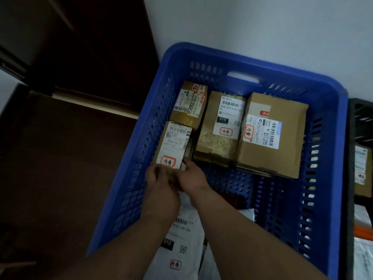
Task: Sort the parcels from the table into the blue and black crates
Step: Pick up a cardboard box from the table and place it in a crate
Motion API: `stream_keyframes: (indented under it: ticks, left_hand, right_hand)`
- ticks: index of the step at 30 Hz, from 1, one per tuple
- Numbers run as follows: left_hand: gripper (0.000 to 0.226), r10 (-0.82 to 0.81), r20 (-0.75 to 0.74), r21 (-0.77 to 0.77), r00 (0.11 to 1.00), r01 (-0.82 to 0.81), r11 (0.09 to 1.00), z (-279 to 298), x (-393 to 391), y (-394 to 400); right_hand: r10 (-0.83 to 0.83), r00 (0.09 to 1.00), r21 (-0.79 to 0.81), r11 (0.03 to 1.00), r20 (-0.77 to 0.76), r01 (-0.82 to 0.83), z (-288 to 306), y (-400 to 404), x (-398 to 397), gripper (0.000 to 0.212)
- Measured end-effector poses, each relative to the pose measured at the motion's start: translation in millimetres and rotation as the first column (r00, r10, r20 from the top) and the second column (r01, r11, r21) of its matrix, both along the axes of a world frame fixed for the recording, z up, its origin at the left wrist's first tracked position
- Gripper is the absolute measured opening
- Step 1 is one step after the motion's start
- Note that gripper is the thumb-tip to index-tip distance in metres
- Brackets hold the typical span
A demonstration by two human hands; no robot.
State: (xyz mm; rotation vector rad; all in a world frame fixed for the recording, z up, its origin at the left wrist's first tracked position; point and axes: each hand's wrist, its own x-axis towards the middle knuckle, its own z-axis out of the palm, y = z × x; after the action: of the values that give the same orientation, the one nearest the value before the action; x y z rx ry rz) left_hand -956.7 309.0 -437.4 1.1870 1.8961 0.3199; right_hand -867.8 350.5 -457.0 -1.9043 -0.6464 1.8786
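Sorting in progress, seen from the head camera. The blue crate (331, 158), the landmark here, stands against a pale wall (262, 27) and fills most of the view. Inside it, three cardboard boxes line the far end: a large box (286, 158) at the far right, a middle box (214, 138) beside it, and a small box (185, 116) in the far-left corner.

A fourth parcel (175, 144) lies along the crate's left wall, just in front of the small box. Both hands grip its near end: the left hand (156, 178) curls round the near-left corner, the right hand (191, 176) pinches the near-right edge. It appears to be in the act of being set down.

A white mailer bag (181, 245) lies at the crate's near end, partly under the forearms.

At the crate's right side, touching it, stands the black crate (352, 138); a box (363, 170) and pale bags show inside, mostly cut off.

Judged progress: well under way, with several parcels in each crate. The table is out of view, so what remains cannot be told.

Left of the crate lie a dark brown floor (60, 158) and a dark door (90, 47); the room is dim.
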Motion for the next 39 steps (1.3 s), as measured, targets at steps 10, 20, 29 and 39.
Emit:
stream_keyframes:
  ticks: [10,20,29,39]
  left_hand:
    - [0.061,-0.142,-0.205,-0.060,0.968,0.133,0.989,43,26,-5]
    - [0.063,-0.123,-0.258,-0.101,0.958,0.100,0.990,127,119,-49]
    - [0.059,-0.240,-0.226,0.037,0.944,0.255,0.966,209,196,-89]
    - [0.054,-0.472,-0.171,0.149,0.865,0.496,0.856,277,260,-147]
  right_hand:
    - [0.097,0.995,-0.106,0.989,-0.026,-0.099,33,-28,56,0.062]
    - [0.205,0.978,-0.066,0.976,-0.032,-0.207,139,-65,158,0.054]
    - [0.083,0.995,0.068,0.994,0.063,-0.087,230,-129,253,0.020]
    - [-0.136,0.964,0.218,0.972,0.228,0.085,288,-246,335,0.023]
